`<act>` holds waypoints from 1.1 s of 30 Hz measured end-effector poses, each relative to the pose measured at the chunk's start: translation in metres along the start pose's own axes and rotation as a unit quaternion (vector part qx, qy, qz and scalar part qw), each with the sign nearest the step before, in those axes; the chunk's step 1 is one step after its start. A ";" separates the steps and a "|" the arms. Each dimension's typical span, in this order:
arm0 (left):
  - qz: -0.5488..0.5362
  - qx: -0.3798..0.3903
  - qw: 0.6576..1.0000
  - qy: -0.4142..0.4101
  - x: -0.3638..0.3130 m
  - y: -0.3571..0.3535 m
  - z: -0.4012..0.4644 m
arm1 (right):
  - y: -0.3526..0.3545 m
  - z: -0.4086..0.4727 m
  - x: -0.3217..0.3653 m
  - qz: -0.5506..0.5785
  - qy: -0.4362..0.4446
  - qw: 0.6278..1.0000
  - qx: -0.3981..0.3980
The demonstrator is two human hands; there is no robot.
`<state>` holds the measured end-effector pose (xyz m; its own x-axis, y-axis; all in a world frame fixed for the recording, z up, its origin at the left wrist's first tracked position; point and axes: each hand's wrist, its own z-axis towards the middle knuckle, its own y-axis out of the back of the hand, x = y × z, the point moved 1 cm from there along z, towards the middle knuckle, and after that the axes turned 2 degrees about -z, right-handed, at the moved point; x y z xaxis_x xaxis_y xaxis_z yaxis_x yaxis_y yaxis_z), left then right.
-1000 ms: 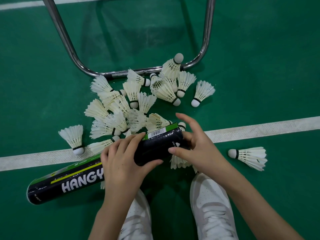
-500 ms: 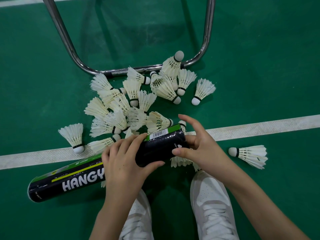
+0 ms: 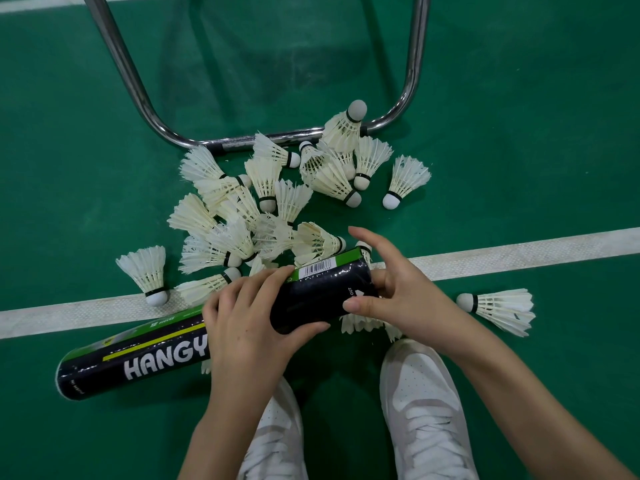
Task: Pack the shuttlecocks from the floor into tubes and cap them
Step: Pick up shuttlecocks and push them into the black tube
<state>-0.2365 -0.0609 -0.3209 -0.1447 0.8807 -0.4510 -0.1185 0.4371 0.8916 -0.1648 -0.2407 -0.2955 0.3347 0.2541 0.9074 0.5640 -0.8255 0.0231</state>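
The left hand (image 3: 249,327) grips the stiff, light tube (image 3: 207,327) at its middle while the right hand (image 3: 391,292), fingers curled, pinches its open end, just below the heap of fragile feather shuttlecocks (image 3: 273,202), best lifted by their cork tips.

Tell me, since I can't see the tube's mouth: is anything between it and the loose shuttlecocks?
Yes: the right hand covers the tube at its right end, so the mouth is hidden. The left hand grips its middle; the shuttlecock pile lies just beyond.
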 end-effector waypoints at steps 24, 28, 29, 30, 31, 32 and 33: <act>0.028 0.047 0.998 0.005 -0.002 0.002 0.011 | 0.003 0.008 0.008 0.013 0.001 0.999 0.043; 0.036 0.144 0.989 0.018 -0.003 0.009 0.027 | 0.009 0.019 0.015 0.026 -0.006 0.999 0.037; 0.040 0.153 0.987 0.014 -0.002 0.011 0.030 | 0.010 0.020 0.017 0.027 -0.006 0.999 0.040; 0.037 0.156 0.987 0.008 -0.002 0.013 0.033 | 0.010 0.021 0.020 0.024 -0.004 0.999 0.042; 0.026 0.152 0.988 0.004 -0.002 0.016 0.035 | 0.011 0.021 0.023 0.018 -0.001 0.999 0.043; 0.013 0.146 0.989 0.004 -0.003 0.019 0.039 | 0.011 0.022 0.027 0.012 0.005 0.999 0.042; 0.003 0.140 0.990 0.004 -0.004 0.024 0.042 | 0.012 0.022 0.033 0.009 0.012 0.999 0.041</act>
<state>-0.1976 -0.0467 -0.2960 -0.1521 0.8829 -0.4442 0.1603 0.4655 0.8704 -0.1298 -0.2312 -0.2745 0.3272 0.2272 0.9172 0.6185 -0.7854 -0.0261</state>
